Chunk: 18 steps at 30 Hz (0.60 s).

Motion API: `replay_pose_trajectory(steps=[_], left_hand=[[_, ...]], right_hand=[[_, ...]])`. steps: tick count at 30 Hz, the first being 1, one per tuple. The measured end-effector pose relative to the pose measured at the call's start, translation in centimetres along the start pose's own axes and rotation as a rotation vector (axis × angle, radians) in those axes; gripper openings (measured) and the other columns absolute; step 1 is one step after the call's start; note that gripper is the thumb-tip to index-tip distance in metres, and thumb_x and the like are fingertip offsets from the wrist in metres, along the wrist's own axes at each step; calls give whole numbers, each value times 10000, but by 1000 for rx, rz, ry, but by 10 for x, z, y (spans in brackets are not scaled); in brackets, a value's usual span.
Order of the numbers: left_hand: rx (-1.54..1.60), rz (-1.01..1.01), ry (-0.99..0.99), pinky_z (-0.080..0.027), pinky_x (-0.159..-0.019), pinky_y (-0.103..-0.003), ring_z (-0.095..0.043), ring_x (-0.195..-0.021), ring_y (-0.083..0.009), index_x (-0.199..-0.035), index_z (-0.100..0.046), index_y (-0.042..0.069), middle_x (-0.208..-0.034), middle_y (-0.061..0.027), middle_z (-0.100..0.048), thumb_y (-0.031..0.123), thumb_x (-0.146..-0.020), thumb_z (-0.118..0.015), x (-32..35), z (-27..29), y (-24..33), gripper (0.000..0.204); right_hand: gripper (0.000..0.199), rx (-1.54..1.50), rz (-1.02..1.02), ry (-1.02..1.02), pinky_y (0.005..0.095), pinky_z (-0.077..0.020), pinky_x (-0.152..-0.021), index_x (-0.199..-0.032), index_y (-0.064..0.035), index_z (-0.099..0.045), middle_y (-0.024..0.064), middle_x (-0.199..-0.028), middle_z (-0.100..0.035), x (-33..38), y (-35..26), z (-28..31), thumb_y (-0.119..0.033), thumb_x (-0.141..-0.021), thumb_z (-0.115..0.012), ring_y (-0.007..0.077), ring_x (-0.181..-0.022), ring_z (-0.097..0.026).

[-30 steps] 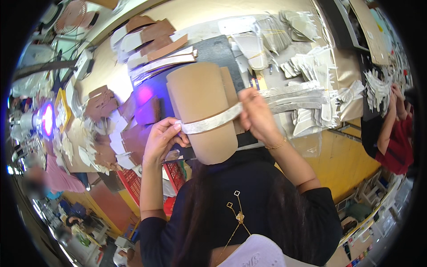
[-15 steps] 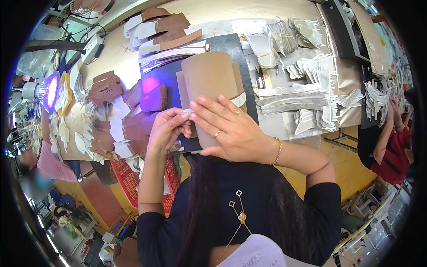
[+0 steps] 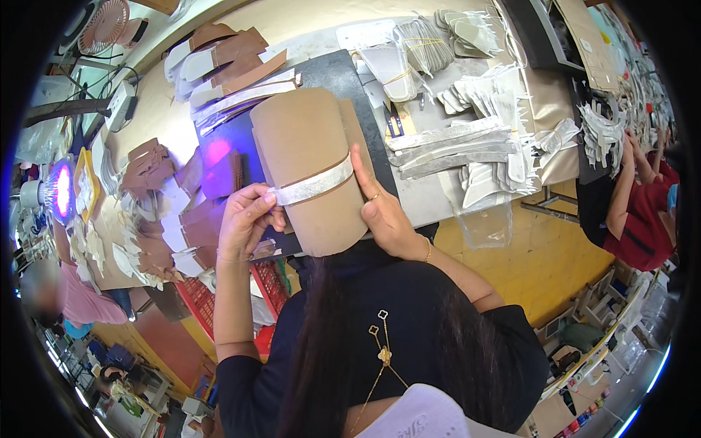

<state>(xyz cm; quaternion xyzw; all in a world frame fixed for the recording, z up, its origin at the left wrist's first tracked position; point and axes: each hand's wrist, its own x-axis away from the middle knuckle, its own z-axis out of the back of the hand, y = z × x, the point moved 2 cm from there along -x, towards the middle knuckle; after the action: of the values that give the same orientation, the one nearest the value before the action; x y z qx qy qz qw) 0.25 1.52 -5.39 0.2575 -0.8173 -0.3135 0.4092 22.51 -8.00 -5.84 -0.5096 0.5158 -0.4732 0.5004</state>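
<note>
Beyond the left hand and right hand, a pale worktable is showing in the head view. Between them, a curved tan form is lying, crossed by a whitish strip. The left is pinching the strip's end; the right, opened out, is resting against the form's side. Grey strips are lying beyond the right.

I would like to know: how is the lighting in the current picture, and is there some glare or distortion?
Head view: the lamp at far left glares violet-white, and a pinkish-violet glow falls on the dark board; head view: straight edges bow near the black round rim; head view: the left hand, right hand and white strip look fairly sharp.
</note>
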Motion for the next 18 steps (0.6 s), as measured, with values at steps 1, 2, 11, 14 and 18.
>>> replay_pose_trajectory(steps=[1, 2, 11, 14, 18], left_hand=[[-73, -38, 21, -513, -511, -247, -606, -562, -165, -866, -591, -39, -711, -107, -593, 68, -874, -578, 0, -1, 3, 108], [-138, -88, 38, -514, -512, -246, -607, -563, -164, -867, -595, -43, -722, -108, -589, 63, -871, -580, 0, -4, 9, 108], [-436, -456, -202, -484, -452, -246, -605, -572, -180, -826, -633, -62, -748, -126, -565, 80, -780, -681, 14, -46, 96, 157], [-401, -550, -238, -453, -443, -225, -593, -558, -166, -838, -608, -40, -724, -103, -571, 171, -815, -663, -2, -30, 122, 220], [-461, -363, 18, -418, -440, -201, -571, -561, -90, -879, -571, 28, -688, -22, -553, 240, -872, -602, -41, 25, 144, 214]], right_hand=[[649, -53, -73, -15, 346, -185, -1101, -1435, -9, -178, 191, -1493, -164, -2, -1, 4, -372, -957, -427, 291, -1376, -201], [651, -102, -205, -37, 335, -204, -1095, -1436, -8, -165, 189, -1491, -175, -3, -2, 10, -362, -960, -429, 278, -1371, -219], [243, 1301, 109, 50, 420, -338, -1003, -1029, -103, -644, 92, -1133, -570, -24, -26, 114, -95, -788, -613, 281, -1099, -498], [261, 1460, 185, -29, 423, -332, -988, -997, -97, -651, 74, -1042, -584, -27, -27, 112, -85, -736, -637, 247, -1004, -521], [235, 1454, 199, -65, 414, -379, -888, -960, -68, -659, 71, -1004, -599, -29, -24, 112, -69, -724, -655, 261, -968, -528]])
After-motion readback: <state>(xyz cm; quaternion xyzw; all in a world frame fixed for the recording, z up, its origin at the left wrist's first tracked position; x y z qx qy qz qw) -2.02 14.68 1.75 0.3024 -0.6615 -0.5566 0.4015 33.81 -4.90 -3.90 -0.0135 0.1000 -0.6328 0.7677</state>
